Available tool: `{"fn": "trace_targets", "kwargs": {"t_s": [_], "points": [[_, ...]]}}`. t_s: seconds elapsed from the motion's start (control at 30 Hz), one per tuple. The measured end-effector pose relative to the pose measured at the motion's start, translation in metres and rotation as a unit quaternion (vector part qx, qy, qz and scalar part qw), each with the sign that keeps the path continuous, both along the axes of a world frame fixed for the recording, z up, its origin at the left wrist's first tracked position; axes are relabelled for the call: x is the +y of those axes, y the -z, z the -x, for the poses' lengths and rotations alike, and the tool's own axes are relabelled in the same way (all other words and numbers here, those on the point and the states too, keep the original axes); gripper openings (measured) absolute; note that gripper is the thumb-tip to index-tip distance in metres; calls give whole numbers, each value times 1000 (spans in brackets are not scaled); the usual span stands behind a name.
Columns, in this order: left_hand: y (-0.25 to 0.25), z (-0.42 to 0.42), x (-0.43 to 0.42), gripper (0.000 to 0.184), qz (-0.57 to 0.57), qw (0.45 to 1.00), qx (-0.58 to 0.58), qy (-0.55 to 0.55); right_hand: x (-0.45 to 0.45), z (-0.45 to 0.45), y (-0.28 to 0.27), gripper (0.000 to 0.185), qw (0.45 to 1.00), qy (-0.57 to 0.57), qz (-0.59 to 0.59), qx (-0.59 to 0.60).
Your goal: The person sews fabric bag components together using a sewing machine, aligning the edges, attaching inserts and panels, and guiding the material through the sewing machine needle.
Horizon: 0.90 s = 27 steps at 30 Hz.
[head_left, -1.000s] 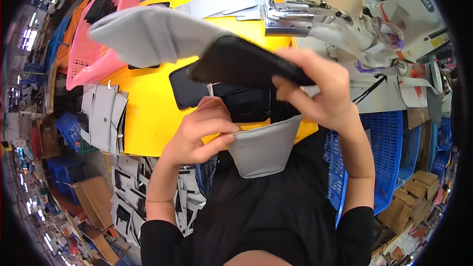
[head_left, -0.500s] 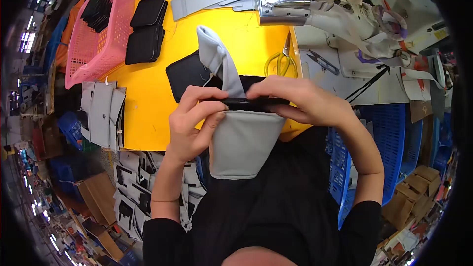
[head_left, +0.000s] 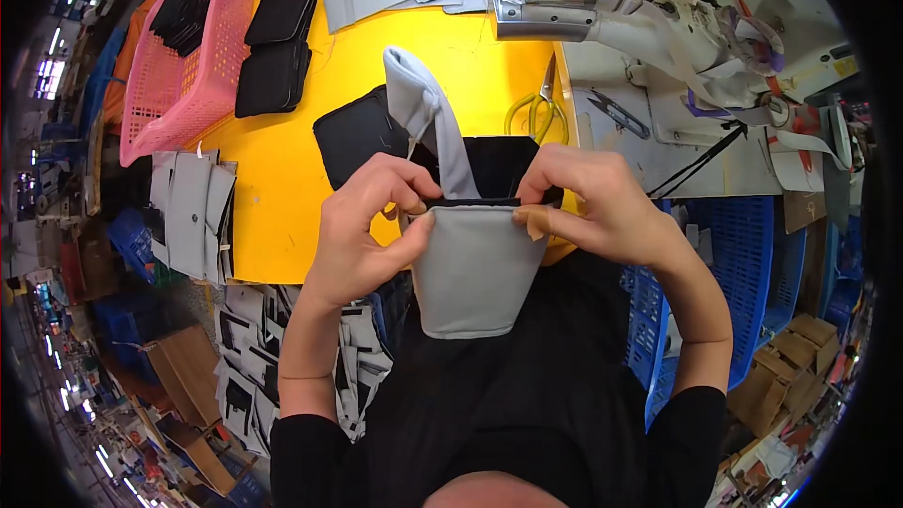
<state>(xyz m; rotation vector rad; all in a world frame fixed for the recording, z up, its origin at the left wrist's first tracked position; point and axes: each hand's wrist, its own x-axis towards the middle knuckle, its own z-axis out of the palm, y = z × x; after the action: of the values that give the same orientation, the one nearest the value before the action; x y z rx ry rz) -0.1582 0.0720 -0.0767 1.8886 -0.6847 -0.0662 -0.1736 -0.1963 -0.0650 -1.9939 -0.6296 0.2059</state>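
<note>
A grey fabric pouch (head_left: 478,273) with a black inside hangs at the near edge of the yellow table, wider at its top edge than at its base. My left hand (head_left: 367,226) pinches the left end of that top edge between thumb and fingers. At the opposite end my right hand (head_left: 593,202) grips the edge in the same way, with the thumb on the grey front. A folded grey strip (head_left: 431,118) rises behind the edge, leaning up to the left. Beside it on the table lies a black padded piece (head_left: 356,136).
Yellow-handled scissors (head_left: 536,113) and dark thread snips (head_left: 619,115) lie beyond my right hand. A sewing machine (head_left: 583,14) stands at the back right. Black cases (head_left: 273,80), a pink basket (head_left: 193,99) and stacked grey pieces (head_left: 193,212) are leftward; a blue crate (head_left: 729,273) is at right.
Both hands have shifted their grip on the top edge, and the dark band between them has turned down, leaving the edge flatter. The grey strip has swung slightly right.
</note>
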Motion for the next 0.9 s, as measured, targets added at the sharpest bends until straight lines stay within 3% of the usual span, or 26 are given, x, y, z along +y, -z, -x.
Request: {"fn": "trace_targets", "kwargs": {"t_s": [0.2, 0.3, 0.43, 0.6, 0.7, 0.9], "points": [[-24, 15, -10, 14, -49, 997, 62, -24, 11, 10, -11, 16, 999, 4, 14, -35], [-37, 26, -17, 19, -120, 992, -8, -36, 15, 18, -18, 17, 996, 6, 38, -83], [-36, 30, -16, 20, -149, 989, -11, -23, 18, 23, -15, 20, 988, 10, 56, -142], [-36, 32, -19, 19, -132, 991, -25, -21, 15, 28, -14, 21, 979, 5, 49, -199], [-30, 34, -16, 23, -137, 964, -226, 35, 11, 34, -13, 21, 973, -18, 31, -228], [-12, 42, -9, 29, -150, 917, -368, 41, 10, 39, -6, 21, 955, -40, 11, -292]]}}
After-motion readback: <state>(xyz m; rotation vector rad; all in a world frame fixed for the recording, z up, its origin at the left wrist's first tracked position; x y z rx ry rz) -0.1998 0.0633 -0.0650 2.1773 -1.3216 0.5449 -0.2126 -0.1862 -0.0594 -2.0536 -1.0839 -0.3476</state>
